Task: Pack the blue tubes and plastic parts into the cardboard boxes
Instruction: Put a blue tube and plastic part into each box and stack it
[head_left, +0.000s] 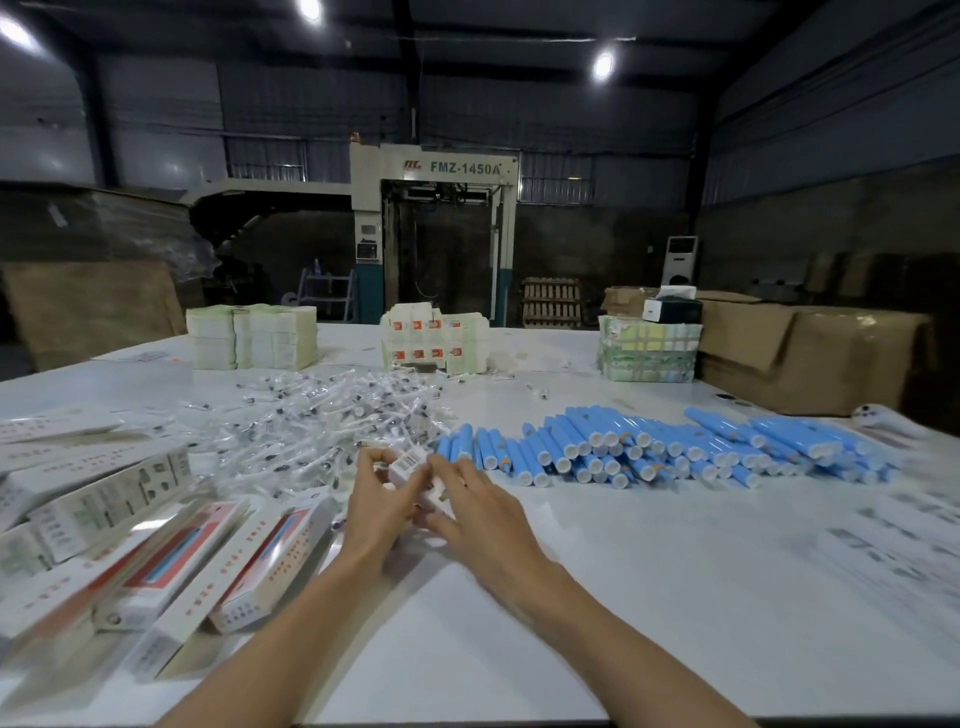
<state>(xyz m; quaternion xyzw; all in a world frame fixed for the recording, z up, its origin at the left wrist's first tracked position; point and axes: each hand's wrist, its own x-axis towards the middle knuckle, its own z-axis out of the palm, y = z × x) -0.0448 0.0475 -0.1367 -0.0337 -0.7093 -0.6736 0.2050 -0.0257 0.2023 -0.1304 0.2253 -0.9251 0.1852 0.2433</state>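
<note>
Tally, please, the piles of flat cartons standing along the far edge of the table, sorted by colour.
Pale green and white pile: 1
White pile with red marks: 1
Green and yellow pile: 1
Total: 3

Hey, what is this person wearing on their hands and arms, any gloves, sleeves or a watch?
Nothing visible. The left hand and right hand are ungloved, and both forearms are uncovered down to the frame edge, with no sleeve, watch or wristband. The fingers are too blurred to rule out rings.
</note>
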